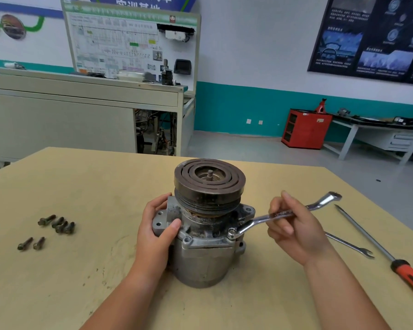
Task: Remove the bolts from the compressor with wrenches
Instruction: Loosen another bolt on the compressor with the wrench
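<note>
The grey compressor [202, 256] stands upright on the table [81, 186], with its dark pulley [209, 177] on top. My left hand [156, 228] grips the compressor's left flange, thumb across the front. My right hand [296, 231] holds the shank of a silver ring wrench [260, 220]. The wrench's near ring end sits over a bolt [231, 234] on the front right flange, and its far end points up to the right. Several removed bolts [57, 224] lie on the table at the left, with two more bolts [31, 244] nearer me.
An open-end wrench [351, 245] lies on the table right of my right hand. A long screwdriver [377, 248] with a red and black handle lies beyond it near the right edge. A workbench, a red cabinet and a display board stand behind the table.
</note>
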The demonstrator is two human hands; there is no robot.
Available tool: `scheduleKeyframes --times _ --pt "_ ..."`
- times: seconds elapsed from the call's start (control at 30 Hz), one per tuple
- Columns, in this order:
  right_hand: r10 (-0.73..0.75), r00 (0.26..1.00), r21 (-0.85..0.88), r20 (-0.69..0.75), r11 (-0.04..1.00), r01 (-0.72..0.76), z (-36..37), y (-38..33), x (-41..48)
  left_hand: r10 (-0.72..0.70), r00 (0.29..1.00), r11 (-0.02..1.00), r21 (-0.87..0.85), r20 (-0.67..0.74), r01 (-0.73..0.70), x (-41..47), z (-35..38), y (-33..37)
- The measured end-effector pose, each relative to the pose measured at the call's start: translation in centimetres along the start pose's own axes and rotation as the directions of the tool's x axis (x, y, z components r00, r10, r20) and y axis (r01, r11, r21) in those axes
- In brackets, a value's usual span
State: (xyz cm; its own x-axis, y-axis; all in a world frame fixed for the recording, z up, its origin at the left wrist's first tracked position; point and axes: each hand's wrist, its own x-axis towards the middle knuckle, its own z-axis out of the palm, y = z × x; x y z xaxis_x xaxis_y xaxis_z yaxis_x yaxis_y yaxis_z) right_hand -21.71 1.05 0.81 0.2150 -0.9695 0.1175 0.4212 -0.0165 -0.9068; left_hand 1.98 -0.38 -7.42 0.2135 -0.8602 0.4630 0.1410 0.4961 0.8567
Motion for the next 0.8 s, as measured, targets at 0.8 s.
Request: scheduleKeyframes --times 0.8 --pt "-0.485 0.856 -0.634 -0.178 0.722 0.277 6.0 3.7 -9.6 -0.041 0.999 0.999 -0.011 -0.02 0.04 -0.2 0.2 0.6"
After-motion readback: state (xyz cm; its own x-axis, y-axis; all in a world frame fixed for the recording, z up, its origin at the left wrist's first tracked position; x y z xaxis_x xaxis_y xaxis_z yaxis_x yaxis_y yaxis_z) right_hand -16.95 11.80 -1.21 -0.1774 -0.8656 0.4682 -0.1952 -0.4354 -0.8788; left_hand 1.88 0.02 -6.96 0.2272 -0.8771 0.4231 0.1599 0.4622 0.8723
